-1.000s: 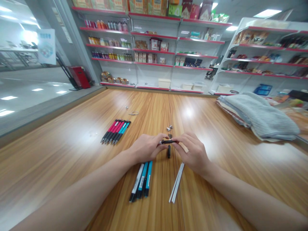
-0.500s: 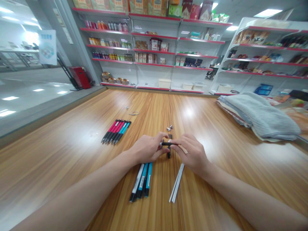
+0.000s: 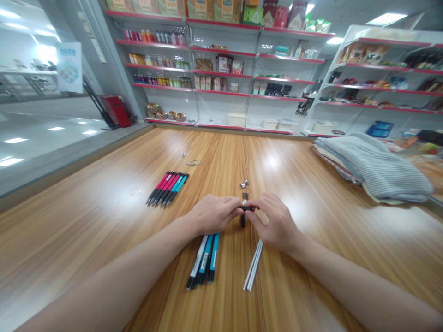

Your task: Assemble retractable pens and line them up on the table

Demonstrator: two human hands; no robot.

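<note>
Over the middle of the table, my left hand [image 3: 216, 213] and my right hand [image 3: 275, 220] meet at a short black pen grip [image 3: 246, 208]. The left fingers pinch its left end, while my right thumb and fingertips close on the right end. Below it, another black pen piece [image 3: 243, 220] lies on the wood, partly covered. Close to my left wrist are several pen barrels [image 3: 204, 260], white and blue with black ends. White refill tubes [image 3: 254, 267] rest below my right hand. Beyond the fingers sit small black parts [image 3: 245, 195] and silver tips [image 3: 244, 184].
A row of pink and blue pens [image 3: 168, 189] lies at the left of the wooden table [image 3: 311, 286]. Behind it are a thin ring-like strip [image 3: 193, 162] and a tiny silver piece [image 3: 183, 154]. Folded cloths [image 3: 374, 166] occupy the right side. Stocked shelves [image 3: 221, 74] stand beyond.
My left fingers have closed and moved right, onto the black grip. The white part that showed at its left end is now hidden. The right hand has barely shifted.
</note>
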